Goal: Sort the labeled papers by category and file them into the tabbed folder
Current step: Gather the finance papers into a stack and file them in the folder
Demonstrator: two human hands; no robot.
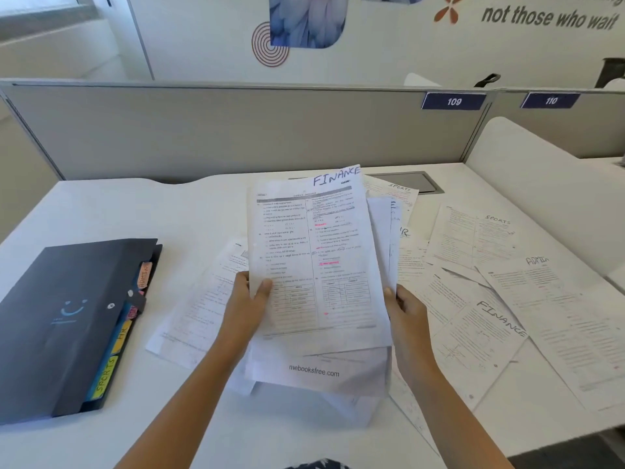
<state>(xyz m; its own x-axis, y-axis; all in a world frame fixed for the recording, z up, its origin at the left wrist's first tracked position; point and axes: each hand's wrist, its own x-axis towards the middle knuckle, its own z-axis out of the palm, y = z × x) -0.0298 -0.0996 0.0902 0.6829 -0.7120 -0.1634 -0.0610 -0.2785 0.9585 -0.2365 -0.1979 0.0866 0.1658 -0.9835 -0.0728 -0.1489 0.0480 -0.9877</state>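
A white bench (pixel 101 211) fills the lower frame, with a grey hatch (pixel 416 181) set into its far edge. Behind it stands a grey partition (pixel 236 130) bearing blue plates 109 (pixel 454 101) and 110 (pixel 550 100) at upper right. On the wall above are a blue feather print (pixel 306 20), a spiral (pixel 265 47) and grey lettering (pixel 548 16).

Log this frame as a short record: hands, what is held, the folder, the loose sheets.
held stack: several sheets, top sheet marked FINANCE
left hand: grips the held stack at its lower left edge
right hand: grips the same stack at its lower right edge
tabbed folder: closed, on the desk at the person's left; readable tabs say ADMIN, HR, SPORTS
loose sheets: spread on the desk to the right, marked SPORTS, ADMIN, FINANCE
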